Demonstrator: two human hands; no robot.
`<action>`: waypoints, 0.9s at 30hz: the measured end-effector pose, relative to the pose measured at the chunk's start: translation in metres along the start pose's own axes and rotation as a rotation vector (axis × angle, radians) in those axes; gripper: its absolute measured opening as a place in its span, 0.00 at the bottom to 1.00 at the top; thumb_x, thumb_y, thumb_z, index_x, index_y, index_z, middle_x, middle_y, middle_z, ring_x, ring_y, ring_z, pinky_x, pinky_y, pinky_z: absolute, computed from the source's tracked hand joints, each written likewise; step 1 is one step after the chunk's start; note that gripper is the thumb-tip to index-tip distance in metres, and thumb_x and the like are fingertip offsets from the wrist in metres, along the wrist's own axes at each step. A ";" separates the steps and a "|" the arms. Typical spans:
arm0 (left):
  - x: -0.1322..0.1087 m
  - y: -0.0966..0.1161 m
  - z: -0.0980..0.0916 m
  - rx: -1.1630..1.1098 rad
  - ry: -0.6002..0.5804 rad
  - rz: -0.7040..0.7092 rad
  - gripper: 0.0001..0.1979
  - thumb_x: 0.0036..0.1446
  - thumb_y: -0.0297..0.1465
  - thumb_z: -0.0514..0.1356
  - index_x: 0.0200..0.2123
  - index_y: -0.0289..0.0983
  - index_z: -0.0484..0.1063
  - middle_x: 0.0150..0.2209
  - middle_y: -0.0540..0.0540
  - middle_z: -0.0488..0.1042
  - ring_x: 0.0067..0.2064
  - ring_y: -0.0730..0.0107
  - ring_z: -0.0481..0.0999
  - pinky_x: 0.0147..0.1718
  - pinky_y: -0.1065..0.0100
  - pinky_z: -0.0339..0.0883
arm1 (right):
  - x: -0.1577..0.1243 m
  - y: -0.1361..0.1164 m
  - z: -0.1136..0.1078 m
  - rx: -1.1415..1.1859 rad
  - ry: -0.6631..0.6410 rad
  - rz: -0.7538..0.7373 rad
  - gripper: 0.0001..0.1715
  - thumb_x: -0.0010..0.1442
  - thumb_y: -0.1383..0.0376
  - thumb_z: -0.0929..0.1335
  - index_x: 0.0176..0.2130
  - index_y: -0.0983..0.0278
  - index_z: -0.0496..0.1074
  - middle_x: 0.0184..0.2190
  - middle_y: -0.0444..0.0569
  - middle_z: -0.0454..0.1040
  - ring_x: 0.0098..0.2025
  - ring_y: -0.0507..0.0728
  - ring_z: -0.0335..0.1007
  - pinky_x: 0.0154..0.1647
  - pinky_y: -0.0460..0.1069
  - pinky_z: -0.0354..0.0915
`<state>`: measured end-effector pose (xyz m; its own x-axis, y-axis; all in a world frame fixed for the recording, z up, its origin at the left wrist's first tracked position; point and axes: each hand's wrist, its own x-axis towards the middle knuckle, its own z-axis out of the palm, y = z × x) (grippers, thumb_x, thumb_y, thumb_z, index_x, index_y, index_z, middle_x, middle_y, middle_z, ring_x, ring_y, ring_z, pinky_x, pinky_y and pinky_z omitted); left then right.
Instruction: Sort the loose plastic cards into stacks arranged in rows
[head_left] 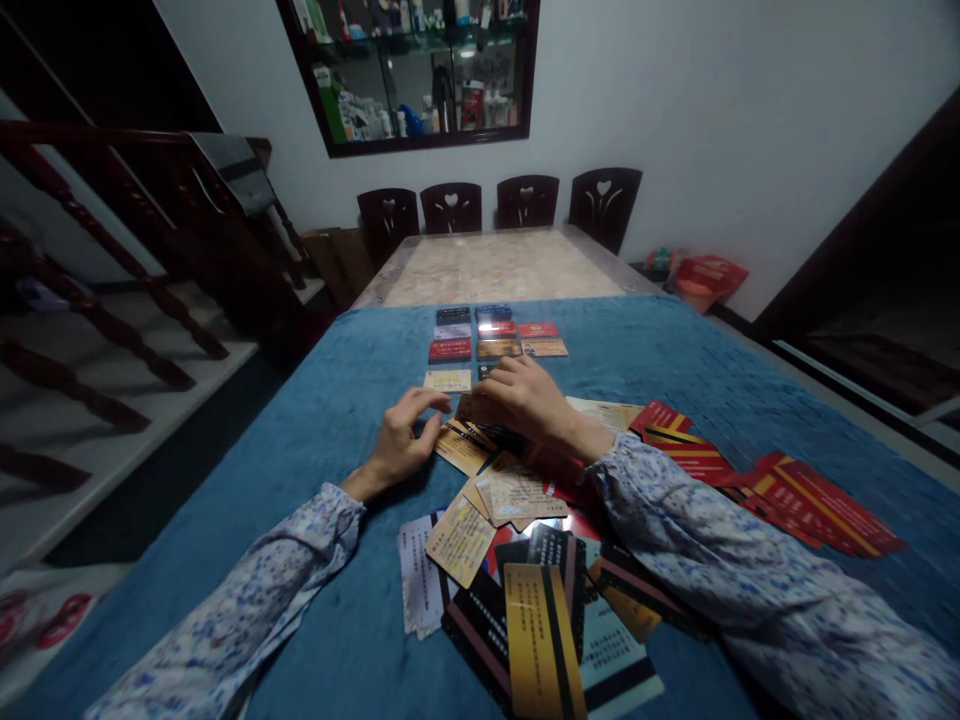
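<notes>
From where I'm standing: looks like cards being sorted into laid-out rows, mid-placement at the near end. Left hand [409, 435]: fingers curled, thumb a narrow gap from the fingertips, nothing visibly gripped. It's right at the edge of the tan striped card [461, 447]; can't tell if it's touching. Right hand [521, 398]: palm down, fingers bent, reaching across to just right of the left. Fingertips hidden, so can't tell if it's holding a card.

Next move, my read: square up whatever is under the right fingers, then pull another from the loose stuff.

Positions: laid-out rows sit just beyond both hands, cream card [448, 380] nearest the left, dark card [487, 372] at the right's fingers. Loose pile is on the near side of the hands, gold card [544, 640] on top. Red cards [821, 505] fan out right of the right hand, past the forearm. All on the blue cloth [300, 450].
</notes>
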<state>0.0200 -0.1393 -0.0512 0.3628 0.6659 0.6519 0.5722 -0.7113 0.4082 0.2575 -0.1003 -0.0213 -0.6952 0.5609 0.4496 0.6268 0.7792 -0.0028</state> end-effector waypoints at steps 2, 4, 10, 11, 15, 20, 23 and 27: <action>0.001 0.002 0.000 0.010 0.029 0.003 0.10 0.62 0.24 0.55 0.44 0.38 0.74 0.39 0.46 0.79 0.46 0.64 0.79 0.50 0.60 0.74 | -0.001 -0.001 0.001 -0.017 -0.010 -0.033 0.17 0.72 0.55 0.64 0.45 0.61 0.78 0.36 0.52 0.79 0.42 0.59 0.63 0.43 0.52 0.51; 0.001 0.004 0.001 0.022 0.042 0.025 0.09 0.62 0.25 0.57 0.45 0.38 0.73 0.40 0.46 0.79 0.46 0.63 0.78 0.50 0.60 0.74 | -0.001 -0.003 0.003 -0.033 -0.024 -0.056 0.18 0.73 0.56 0.62 0.45 0.61 0.78 0.36 0.51 0.79 0.42 0.59 0.63 0.43 0.52 0.51; 0.000 0.004 0.009 0.065 0.018 0.074 0.05 0.65 0.26 0.58 0.43 0.38 0.71 0.40 0.45 0.77 0.45 0.64 0.77 0.48 0.61 0.73 | -0.002 -0.008 0.011 -0.043 -0.037 -0.075 0.21 0.75 0.58 0.60 0.42 0.61 0.79 0.33 0.51 0.78 0.41 0.58 0.62 0.43 0.52 0.50; 0.000 0.003 0.011 0.068 0.009 0.077 0.05 0.65 0.26 0.58 0.43 0.38 0.71 0.40 0.46 0.77 0.45 0.64 0.76 0.47 0.61 0.73 | -0.002 -0.008 0.012 -0.039 -0.035 -0.076 0.21 0.75 0.58 0.60 0.42 0.62 0.79 0.33 0.51 0.78 0.41 0.58 0.62 0.43 0.52 0.50; -0.003 0.000 0.017 0.089 -0.038 0.066 0.08 0.64 0.25 0.59 0.46 0.38 0.70 0.39 0.45 0.77 0.44 0.62 0.76 0.46 0.60 0.72 | -0.003 -0.008 0.015 -0.031 -0.021 -0.079 0.23 0.75 0.57 0.59 0.41 0.63 0.78 0.33 0.52 0.78 0.40 0.58 0.61 0.43 0.52 0.50; -0.005 -0.004 0.022 0.112 -0.063 0.042 0.10 0.63 0.25 0.59 0.48 0.38 0.70 0.41 0.44 0.76 0.44 0.61 0.76 0.45 0.59 0.72 | -0.004 -0.007 0.019 -0.037 0.018 -0.078 0.20 0.75 0.60 0.60 0.41 0.64 0.77 0.33 0.52 0.79 0.40 0.58 0.62 0.43 0.52 0.50; -0.006 -0.006 0.022 0.130 -0.060 0.035 0.13 0.62 0.23 0.58 0.49 0.38 0.70 0.42 0.44 0.76 0.44 0.62 0.76 0.45 0.59 0.72 | -0.006 -0.006 0.022 -0.058 0.053 -0.084 0.15 0.73 0.64 0.62 0.43 0.64 0.76 0.34 0.52 0.79 0.40 0.58 0.62 0.42 0.52 0.50; -0.007 -0.011 0.019 0.177 -0.038 0.038 0.14 0.60 0.22 0.59 0.48 0.38 0.70 0.40 0.45 0.76 0.43 0.62 0.76 0.45 0.60 0.72 | -0.007 -0.005 0.022 -0.074 0.047 -0.083 0.12 0.70 0.68 0.63 0.46 0.65 0.75 0.35 0.53 0.78 0.40 0.59 0.63 0.41 0.53 0.51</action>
<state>0.0253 -0.1319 -0.0719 0.4124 0.6493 0.6390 0.6767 -0.6879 0.2624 0.2516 -0.1018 -0.0443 -0.7294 0.4800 0.4874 0.5933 0.7986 0.1014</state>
